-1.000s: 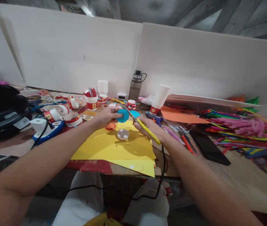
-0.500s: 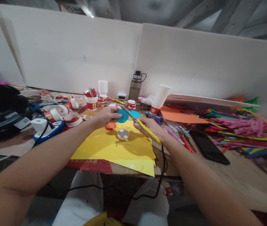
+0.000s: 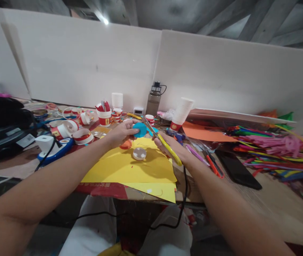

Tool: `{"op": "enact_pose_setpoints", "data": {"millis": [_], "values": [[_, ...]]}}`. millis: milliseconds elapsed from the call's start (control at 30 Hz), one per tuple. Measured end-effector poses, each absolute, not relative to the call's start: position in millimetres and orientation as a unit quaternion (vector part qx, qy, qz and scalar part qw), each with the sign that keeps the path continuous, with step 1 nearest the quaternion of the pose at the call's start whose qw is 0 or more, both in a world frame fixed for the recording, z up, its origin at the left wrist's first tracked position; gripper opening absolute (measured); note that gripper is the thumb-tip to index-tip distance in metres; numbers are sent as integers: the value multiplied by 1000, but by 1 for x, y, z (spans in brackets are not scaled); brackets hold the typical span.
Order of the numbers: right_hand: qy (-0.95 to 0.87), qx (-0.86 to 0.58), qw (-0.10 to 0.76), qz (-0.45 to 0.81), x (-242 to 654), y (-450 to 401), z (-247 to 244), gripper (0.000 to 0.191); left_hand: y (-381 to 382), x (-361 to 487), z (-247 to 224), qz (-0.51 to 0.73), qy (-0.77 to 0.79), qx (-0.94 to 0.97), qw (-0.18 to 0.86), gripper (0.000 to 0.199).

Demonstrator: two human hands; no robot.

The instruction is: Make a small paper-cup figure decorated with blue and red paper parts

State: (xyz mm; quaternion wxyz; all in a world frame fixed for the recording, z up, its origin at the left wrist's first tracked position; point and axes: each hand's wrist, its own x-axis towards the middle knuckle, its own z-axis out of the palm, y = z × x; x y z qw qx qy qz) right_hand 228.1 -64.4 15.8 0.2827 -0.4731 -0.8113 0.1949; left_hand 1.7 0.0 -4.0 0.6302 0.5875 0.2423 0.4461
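Between the thumb and fingers of my left hand (image 3: 123, 132) is a blue paper disc (image 3: 140, 130), held up above the yellow paper (image 3: 130, 170). My right hand (image 3: 171, 144) grips yellow-handled scissors (image 3: 168, 149), whose blades point up and away, just right of the disc. Below the hands, a small round white piece like a cup bottom (image 3: 139, 153) lies on the yellow paper. An orange disc (image 3: 126, 144) rests beside it, partly under my left hand. More blue paper (image 3: 153, 131) shows behind the scissor blades.
Cut cup rings (image 3: 83, 136) and a blue power strip (image 3: 56, 149) with a charger are at left. A bottle (image 3: 153, 99) and a stack of paper cups (image 3: 181, 113) stand at the back. A phone (image 3: 238, 169) and pipe cleaners (image 3: 279, 145) lie at right.
The scissor blades have swung slightly, and the blue disc has turned and shifted a little in my left hand. Both hands keep their holds.
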Motion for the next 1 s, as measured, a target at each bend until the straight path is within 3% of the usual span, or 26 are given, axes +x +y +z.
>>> {"op": "enact_pose_setpoints", "data": {"millis": [267,467,733,800,867,1000], "values": [[-759,-577,274,127,230,-51,7,35,6,2,-9,448,274,566,635,38],[-711,-684,158,39,233,-50,-3,36,19,-5,-16,494,418,527,550,19],[-738,-673,47,-3,230,-50,-5,44,18,-8,-15,471,458,592,466,25],[-732,-678,61,-40,226,-52,-3,48,17,-7,-14,459,455,603,468,25],[-750,-647,128,-49,219,-54,-1,50,15,-6,-13,449,454,612,467,24],[-812,-521,260,41,199,-51,6,67,10,-5,-7,419,433,654,457,24]]}}
